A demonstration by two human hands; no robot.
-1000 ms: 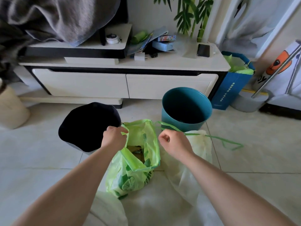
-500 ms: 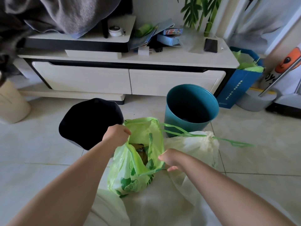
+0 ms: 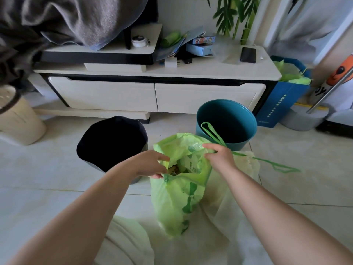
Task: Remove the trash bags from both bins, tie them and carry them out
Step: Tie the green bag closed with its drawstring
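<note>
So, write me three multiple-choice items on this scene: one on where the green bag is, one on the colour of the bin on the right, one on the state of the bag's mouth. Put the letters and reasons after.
1. Where is the green bag?
A. inside a bin
B. on the floor, in front of the two bins
C. on the cabinet

2. What colour is the right-hand bin?
A. red
B. teal
C. yellow

3. The green bag's mouth is:
A. knotted shut
B. taped over
C. open

Answers:
1. B, as the bag stands on the tiles in front of the dark bin and the right-hand bin.
2. B, as its wall and rim are teal.
3. C, as the mouth gapes and rubbish shows inside.
</note>
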